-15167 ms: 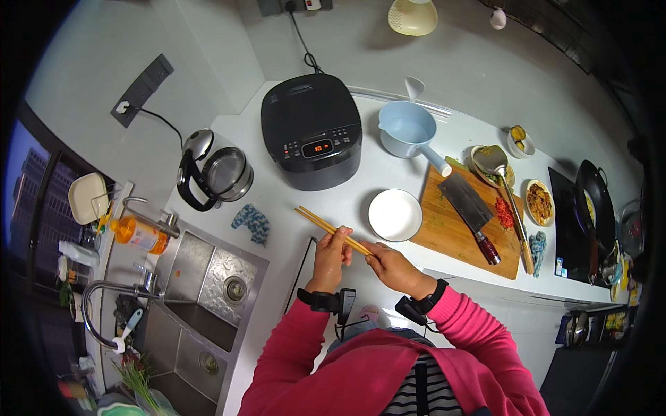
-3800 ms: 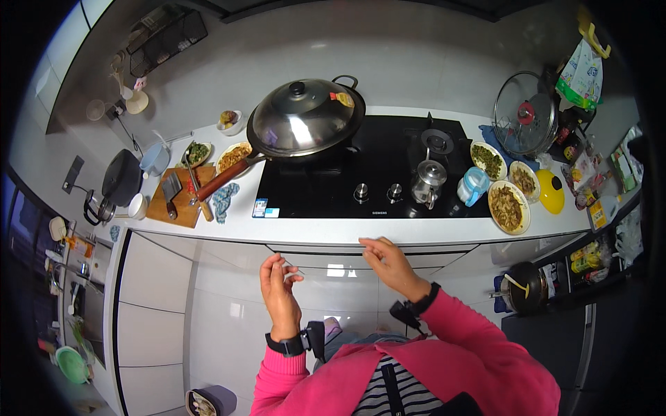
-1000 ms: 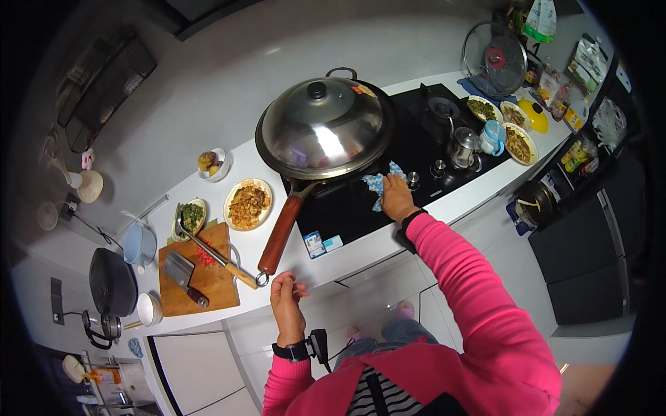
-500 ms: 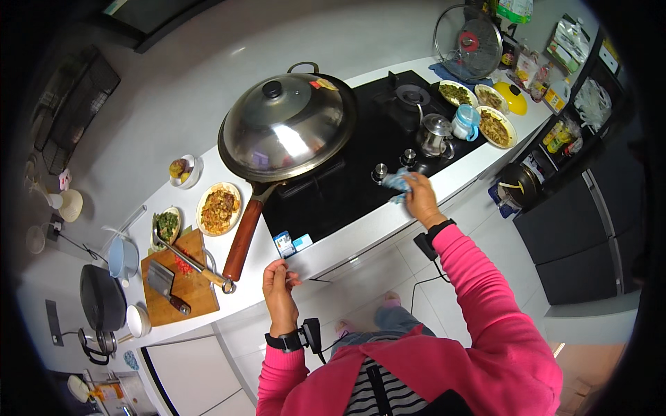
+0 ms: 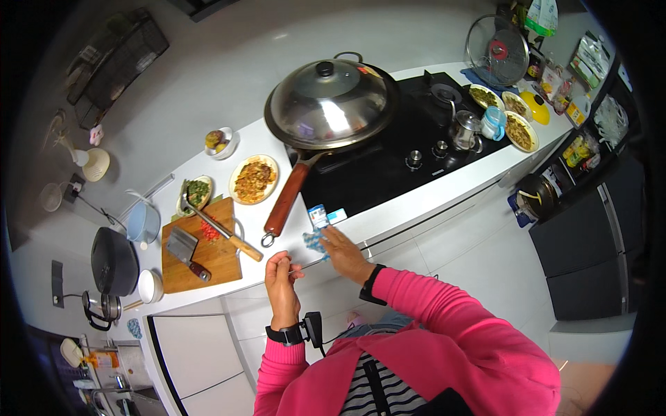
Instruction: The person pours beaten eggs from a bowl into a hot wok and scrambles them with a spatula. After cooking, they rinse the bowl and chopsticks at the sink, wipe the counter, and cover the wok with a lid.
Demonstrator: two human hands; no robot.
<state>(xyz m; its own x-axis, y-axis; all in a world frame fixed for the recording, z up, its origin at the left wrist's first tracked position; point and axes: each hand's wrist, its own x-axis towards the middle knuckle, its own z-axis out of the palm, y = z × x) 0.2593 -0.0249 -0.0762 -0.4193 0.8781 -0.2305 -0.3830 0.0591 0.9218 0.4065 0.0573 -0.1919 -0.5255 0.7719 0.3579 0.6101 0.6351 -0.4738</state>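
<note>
My right hand (image 5: 347,256) presses a blue patterned cloth (image 5: 316,243) against the front edge of the white counter, beside a small blue-and-white packet (image 5: 318,216). Its fingers are stretched over the cloth and partly hide it. In front of the counter hangs my left hand (image 5: 283,292), fingers curled in and thumb against them, with nothing visible in it. Between the cutting board and the stove, the wooden handle (image 5: 287,200) of the large wok juts toward me. A domed steel lid (image 5: 329,104) covers that wok.
A cleaver (image 5: 183,248) and a wooden-handled ladle (image 5: 222,225) lie on the cutting board (image 5: 182,279) with chopped red pieces. A plate of cooked food (image 5: 254,180) stands beside the wok. On the black stove (image 5: 388,170) are a steel pot (image 5: 466,129) and a blue-lidded jar (image 5: 493,123).
My right hand has carried the cloth leftward from the stove knobs to the counter edge by the packet. My left hand has hardly moved. The view has shifted, so the counter appears farther right.
</note>
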